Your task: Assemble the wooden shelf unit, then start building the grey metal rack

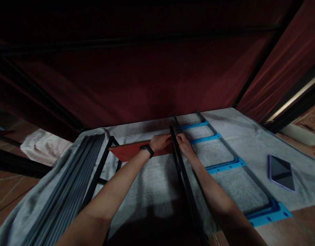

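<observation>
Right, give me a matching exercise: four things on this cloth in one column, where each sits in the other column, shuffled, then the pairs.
Things:
1. smartphone
2. bundle of grey rods
3. red-brown board
4. blue brackets

Places:
A. at the left hand
B. far left on the grey cloth
C. lying flat on its own, far right
D. on the ladder-like frame beside the right hand

Pairs: 1-C, 2-B, 3-A, 4-D
</observation>
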A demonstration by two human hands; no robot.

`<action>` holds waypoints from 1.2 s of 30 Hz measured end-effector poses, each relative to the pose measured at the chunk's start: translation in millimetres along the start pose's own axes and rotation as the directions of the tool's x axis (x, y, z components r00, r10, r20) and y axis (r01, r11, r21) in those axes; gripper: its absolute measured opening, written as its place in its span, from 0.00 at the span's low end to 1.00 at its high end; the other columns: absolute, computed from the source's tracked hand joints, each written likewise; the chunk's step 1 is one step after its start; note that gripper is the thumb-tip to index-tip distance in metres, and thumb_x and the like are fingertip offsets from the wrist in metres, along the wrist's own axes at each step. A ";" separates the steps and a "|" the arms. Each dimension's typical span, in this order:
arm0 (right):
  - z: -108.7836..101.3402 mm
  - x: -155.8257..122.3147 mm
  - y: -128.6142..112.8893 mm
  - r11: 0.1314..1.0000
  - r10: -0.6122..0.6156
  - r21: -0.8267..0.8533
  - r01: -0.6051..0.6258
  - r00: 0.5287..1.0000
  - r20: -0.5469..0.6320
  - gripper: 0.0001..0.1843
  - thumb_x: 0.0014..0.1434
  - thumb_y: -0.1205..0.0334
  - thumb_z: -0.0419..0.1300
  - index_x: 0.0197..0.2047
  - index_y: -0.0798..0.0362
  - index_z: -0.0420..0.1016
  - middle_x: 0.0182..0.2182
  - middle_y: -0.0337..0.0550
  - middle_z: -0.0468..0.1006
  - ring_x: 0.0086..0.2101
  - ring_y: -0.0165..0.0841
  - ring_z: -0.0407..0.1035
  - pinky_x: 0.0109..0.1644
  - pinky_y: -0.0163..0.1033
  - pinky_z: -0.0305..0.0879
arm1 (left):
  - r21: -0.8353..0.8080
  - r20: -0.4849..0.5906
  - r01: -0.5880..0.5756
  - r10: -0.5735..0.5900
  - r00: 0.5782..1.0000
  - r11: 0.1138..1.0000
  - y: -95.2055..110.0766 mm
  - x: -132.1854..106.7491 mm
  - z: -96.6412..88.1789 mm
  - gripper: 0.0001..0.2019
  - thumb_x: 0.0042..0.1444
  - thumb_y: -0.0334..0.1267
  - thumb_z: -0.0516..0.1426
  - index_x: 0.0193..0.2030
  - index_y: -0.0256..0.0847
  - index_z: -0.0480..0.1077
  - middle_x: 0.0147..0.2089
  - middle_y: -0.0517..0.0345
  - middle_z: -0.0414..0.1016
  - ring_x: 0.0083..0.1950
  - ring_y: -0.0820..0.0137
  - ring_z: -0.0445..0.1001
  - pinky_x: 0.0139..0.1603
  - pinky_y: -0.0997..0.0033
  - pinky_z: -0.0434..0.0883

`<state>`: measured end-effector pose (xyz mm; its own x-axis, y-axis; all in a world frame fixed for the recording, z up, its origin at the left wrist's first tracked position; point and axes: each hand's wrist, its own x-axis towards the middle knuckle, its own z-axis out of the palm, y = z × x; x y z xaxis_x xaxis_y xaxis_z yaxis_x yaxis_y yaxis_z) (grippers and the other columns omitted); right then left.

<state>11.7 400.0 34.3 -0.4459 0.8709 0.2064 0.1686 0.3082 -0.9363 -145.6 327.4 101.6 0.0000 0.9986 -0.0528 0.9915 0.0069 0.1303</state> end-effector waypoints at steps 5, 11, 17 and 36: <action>0.2 6.3 -0.8 1.000 0.002 -0.011 -0.002 1.000 0.009 0.18 0.63 0.43 0.49 0.30 0.46 0.66 0.30 0.40 0.73 0.38 0.38 0.68 0.46 0.41 0.63 | 0.011 0.010 0.011 -0.012 1.000 1.000 3.2 -1.4 -2.3 0.18 0.68 0.48 0.48 0.59 0.51 0.70 0.53 0.53 0.80 0.51 0.59 0.79 0.48 0.64 0.72; -3.7 4.3 -3.2 1.000 0.008 0.007 -0.009 0.999 0.047 0.18 0.63 0.41 0.49 0.31 0.45 0.66 0.26 0.38 0.69 0.34 0.38 0.67 0.42 0.41 0.62 | 0.009 0.014 0.006 -0.006 1.000 1.000 3.4 -1.3 -3.3 0.18 0.68 0.49 0.47 0.56 0.49 0.71 0.52 0.53 0.80 0.51 0.58 0.79 0.47 0.64 0.72; 4.7 4.5 -3.4 1.000 -0.017 -0.025 0.016 0.999 -0.034 0.17 0.63 0.45 0.48 0.31 0.46 0.64 0.28 0.38 0.71 0.34 0.36 0.67 0.42 0.40 0.62 | 0.017 0.016 0.016 -0.016 1.000 1.000 3.4 -0.9 -3.0 0.17 0.67 0.48 0.48 0.55 0.49 0.71 0.53 0.52 0.79 0.52 0.57 0.78 0.48 0.63 0.72; 0.2 13.5 0.8 0.998 -0.015 -0.062 0.017 1.000 0.021 0.18 0.63 0.43 0.49 0.31 0.46 0.68 0.31 0.41 0.74 0.37 0.38 0.70 0.46 0.43 0.65 | 0.028 -0.001 0.008 -0.008 1.000 1.000 4.9 -3.1 -3.3 0.17 0.68 0.49 0.47 0.55 0.49 0.70 0.51 0.51 0.80 0.50 0.57 0.79 0.45 0.64 0.71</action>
<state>5.7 411.9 36.3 -0.4666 0.8580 0.2147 0.2154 0.3457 -0.9133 -141.2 324.5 105.6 -0.0085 0.9985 -0.0534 0.9947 0.0139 0.1016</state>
